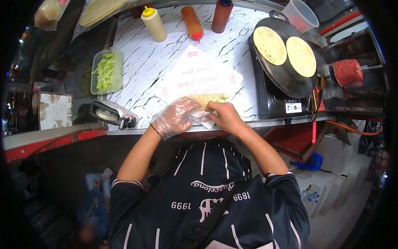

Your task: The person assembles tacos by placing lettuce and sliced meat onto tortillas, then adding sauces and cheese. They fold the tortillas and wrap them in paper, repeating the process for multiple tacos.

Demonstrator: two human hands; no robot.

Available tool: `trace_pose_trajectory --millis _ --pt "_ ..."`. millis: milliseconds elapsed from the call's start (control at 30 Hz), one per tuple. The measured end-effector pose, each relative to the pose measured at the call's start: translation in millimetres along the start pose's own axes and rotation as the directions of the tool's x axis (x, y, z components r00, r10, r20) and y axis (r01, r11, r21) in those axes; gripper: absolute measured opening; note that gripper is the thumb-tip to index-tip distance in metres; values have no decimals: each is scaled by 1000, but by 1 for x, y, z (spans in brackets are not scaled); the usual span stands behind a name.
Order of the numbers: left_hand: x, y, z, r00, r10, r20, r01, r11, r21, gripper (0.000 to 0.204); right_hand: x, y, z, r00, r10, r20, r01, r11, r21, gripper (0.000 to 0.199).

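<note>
A rolled flatbread wrap [211,98] with shredded lettuce showing at its right end lies on the near corner of a printed white wrapping paper [197,68]. My left hand [177,118], in a clear plastic glove, curls over the wrap's left end and grips it. Bare, my right hand [228,117] is closed at the near side of the wrap, its thumb and fingers pinching the paper's near edge. What lies under my left palm is hidden.
Squeeze bottles [192,24] stand and lie at the back. A tub of shredded lettuce [118,76] and a tape dispenser [112,114] sit at left. On the right, two flatbreads [301,57] rest on a black griddle [286,85] over a stove; a red meat block [348,72] is beyond.
</note>
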State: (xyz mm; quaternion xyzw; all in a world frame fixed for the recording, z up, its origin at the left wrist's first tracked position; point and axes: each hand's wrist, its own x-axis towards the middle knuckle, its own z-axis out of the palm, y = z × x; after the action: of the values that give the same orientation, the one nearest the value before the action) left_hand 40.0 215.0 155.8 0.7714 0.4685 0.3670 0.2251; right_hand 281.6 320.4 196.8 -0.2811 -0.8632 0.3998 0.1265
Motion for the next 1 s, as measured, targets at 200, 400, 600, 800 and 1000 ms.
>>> trace_pose_trajectory --millis 200,400,600,800,1000 --pt "-5 -3 5 999 -46 18 46 998 32 56 3 -2 2 989 -143 -30 137 981 -138 21" --pt "-5 -4 9 999 -51 -16 52 998 32 50 7 -2 -3 982 -181 -49 174 978 -118 29" --pt "-8 -12 8 998 -62 2 61 997 36 45 9 -1 -3 988 -140 -59 136 988 -70 37" --pt "-4 -12 15 997 -74 1 73 993 87 41 9 2 0 982 -156 -109 149 987 -66 38" --pt "-1 -1 0 998 -60 -15 61 997 43 42 5 -1 -1 987 -135 -92 130 990 -55 20"
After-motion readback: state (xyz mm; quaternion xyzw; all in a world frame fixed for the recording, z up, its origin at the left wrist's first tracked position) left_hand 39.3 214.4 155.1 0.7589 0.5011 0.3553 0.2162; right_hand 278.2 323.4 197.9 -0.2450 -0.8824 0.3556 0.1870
